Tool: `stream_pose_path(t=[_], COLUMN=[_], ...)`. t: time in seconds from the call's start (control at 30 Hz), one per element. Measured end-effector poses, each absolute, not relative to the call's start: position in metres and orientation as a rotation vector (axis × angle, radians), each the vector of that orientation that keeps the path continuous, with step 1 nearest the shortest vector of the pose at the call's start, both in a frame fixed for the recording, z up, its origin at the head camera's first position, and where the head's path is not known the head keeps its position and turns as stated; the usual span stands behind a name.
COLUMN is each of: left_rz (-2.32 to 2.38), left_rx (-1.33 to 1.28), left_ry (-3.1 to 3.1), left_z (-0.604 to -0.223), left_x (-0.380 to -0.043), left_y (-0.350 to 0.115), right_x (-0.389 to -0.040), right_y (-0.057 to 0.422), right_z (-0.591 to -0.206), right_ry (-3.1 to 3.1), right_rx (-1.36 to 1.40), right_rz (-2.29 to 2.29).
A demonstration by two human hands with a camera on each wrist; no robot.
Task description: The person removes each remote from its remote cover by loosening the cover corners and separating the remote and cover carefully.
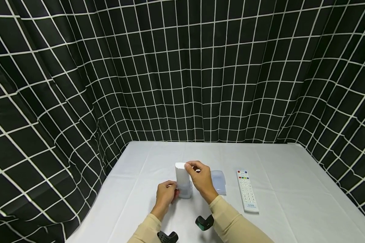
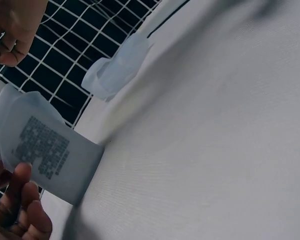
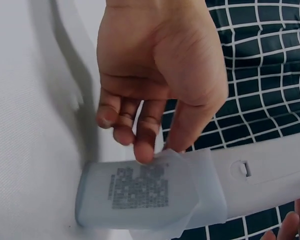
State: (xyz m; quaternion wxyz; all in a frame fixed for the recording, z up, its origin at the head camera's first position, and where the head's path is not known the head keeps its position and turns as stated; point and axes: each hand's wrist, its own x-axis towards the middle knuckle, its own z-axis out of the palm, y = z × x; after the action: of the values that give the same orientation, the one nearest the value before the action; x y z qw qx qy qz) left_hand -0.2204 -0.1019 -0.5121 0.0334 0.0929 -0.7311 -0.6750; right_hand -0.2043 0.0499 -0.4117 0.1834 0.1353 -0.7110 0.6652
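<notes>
A white remote control (image 1: 181, 174) stands upright, its lower part inside a translucent bluish sleeve cover (image 1: 185, 193). In the right wrist view the remote's smooth back with a small catch rises out of the cover, and the keypad pattern shows through the cover's side in the left wrist view. My left hand (image 1: 165, 195) pinches the cover at its open rim, low on the left. Higher up, my right hand (image 1: 203, 179) grips the remote's top end between thumb and fingers. The cover's bottom end meets the tabletop.
A second translucent cover (image 1: 219, 182) lies flat behind my right hand. Farther right, another white remote (image 1: 247, 192) lies keys up on the white tablecloth (image 1: 295, 189). Black curtains with a white grid (image 1: 194, 74) surround the table at the back and sides.
</notes>
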Motion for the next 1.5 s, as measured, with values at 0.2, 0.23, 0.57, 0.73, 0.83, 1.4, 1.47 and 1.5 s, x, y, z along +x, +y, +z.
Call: stream_pose_path(t=[0.2, 0.23, 0.57, 0.73, 0.83, 1.4, 1.47, 1.5], left_rz=[-1.900, -1.844, -1.509, -1.367, -1.336, -1.411, -1.430, -1.442], left_rx=[0.069, 0.023, -0.148, -0.135, -0.119, -0.231, -0.252, -0.263], left_ry=[-2.289, -2.303, -2.330, -2.320, -2.312, -2.372, -2.390, -2.397], left_z=[-0.512, -0.513, -0.514, -0.517, -0.518, -0.514, -0.514, -0.514], left_x=[-0.216, -0.216, -0.213, -0.215, -0.215, -0.213, -0.213, -0.213], left_y=[-0.098, -0.097, -0.085, -0.081, -0.078, -0.081, -0.082, -0.083], right_x=[-0.208, -0.209, -0.209, -0.208, -0.207, -0.209, -0.209, -0.209], right_y=[0.051, 0.051, 0.051, 0.052, 0.052, 0.057, 0.058, 0.058], right_z=[-0.415, -0.416, -0.419, -0.418, -0.418, -0.414, -0.414, -0.414], right_ry=[-1.981, -1.972, -1.934, -1.921, -1.919, -1.993, -2.012, -2.022], right_rx=[0.340, 0.339, 0.334, 0.349, 0.364, 0.592, 0.619, 0.623], right_rz=[1.880, 1.888, 1.898, 1.891, 1.894, 1.926, 1.937, 1.940])
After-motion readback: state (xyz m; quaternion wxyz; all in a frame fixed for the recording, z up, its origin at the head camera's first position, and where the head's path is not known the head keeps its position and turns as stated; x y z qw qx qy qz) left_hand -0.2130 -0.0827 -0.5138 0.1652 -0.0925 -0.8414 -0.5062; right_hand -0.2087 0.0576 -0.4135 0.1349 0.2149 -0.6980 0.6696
